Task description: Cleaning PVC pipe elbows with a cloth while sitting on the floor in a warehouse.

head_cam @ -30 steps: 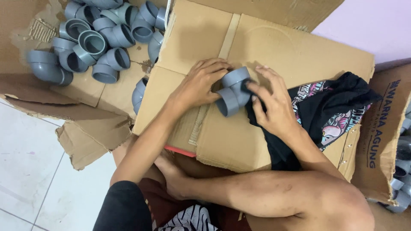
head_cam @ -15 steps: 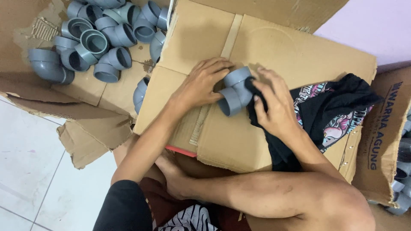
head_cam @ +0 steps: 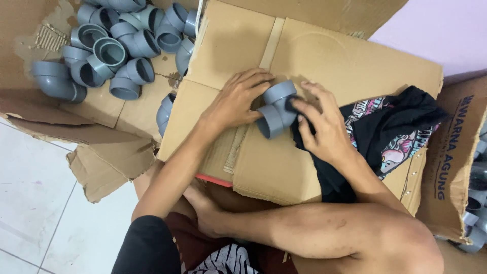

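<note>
Flattened cardboard (head_cam: 314, 66) carries a grey pipe elbow (head_cam: 275, 109); left hand (head_cam: 234, 101) still clasps it, right hand (head_cam: 319, 127) keeps pressing the black cloth (head_cam: 390, 127) against it, barely shifted since.

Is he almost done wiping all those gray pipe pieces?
Hard to say. A heap of gray fittings lies on the flattened cardboard at upper left, maybe finished ones. Right now the left hand steadies one gray fitting while the right hand presses a black cloth against it. More fittings wait in the box on the right.
</note>
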